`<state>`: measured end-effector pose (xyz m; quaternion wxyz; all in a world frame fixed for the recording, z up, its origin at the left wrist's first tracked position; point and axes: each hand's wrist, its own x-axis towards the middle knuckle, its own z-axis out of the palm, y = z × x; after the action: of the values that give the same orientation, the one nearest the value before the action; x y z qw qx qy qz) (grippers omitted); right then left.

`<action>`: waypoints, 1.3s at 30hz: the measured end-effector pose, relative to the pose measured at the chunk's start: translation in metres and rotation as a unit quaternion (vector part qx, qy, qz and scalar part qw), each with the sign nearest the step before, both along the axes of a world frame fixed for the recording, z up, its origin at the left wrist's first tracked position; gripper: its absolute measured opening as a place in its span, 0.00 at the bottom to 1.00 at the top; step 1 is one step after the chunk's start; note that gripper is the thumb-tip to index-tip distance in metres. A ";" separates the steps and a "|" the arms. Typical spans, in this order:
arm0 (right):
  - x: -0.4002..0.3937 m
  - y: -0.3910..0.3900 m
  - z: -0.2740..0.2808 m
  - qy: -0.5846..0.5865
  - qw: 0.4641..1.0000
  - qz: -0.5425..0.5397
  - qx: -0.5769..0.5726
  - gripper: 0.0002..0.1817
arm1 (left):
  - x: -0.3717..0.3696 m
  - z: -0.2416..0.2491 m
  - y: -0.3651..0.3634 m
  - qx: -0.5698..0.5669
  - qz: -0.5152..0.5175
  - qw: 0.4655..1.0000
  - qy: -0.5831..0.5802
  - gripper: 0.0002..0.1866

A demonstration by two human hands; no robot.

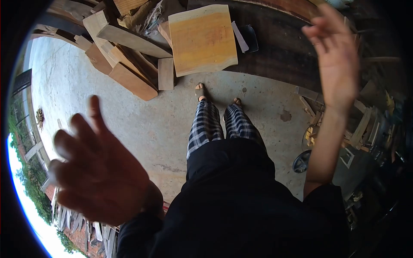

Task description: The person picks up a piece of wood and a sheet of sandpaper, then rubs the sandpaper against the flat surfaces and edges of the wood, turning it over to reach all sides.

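- I see the yellow board [204, 41] lying on the dark tabletop [279, 58], just beside a pale strip [239, 37].
- My right grip [338, 56], blurred, is raised right of it, fingers apart.
- My left grip [103, 172] is raised above the floor [150, 129], fingers spread.
- Planks [133, 81] sit left of the board.

Stained concrete floor [266, 107], bright daylight [41, 232], foliage [34, 189]

The board [203, 41] is coloured yellow-orange, with paler edges; the trousers [206, 124] are checked dark and white; the floor [148, 129] is mottled grey.
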<state>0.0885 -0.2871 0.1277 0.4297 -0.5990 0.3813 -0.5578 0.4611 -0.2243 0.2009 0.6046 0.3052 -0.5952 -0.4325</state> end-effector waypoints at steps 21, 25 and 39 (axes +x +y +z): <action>0.084 -0.039 -0.236 0.370 0.883 -0.265 0.116 0.32 | 0.009 -0.015 -0.074 0.116 -0.629 0.718 0.273 0.07; 0.084 -0.051 -0.236 0.427 0.863 -0.226 0.146 0.16 | -0.011 -0.124 -0.097 0.300 -0.203 0.932 0.005 0.15; 0.112 -0.004 -0.201 0.346 0.918 -0.180 0.071 0.39 | -0.108 -0.298 -0.176 -0.067 0.142 0.791 -0.591 0.26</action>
<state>0.2002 -0.2913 -0.0737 0.2046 -0.6439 0.6464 -0.3546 0.3535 -0.3999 -0.0966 0.2085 0.5414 -0.8137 -0.0364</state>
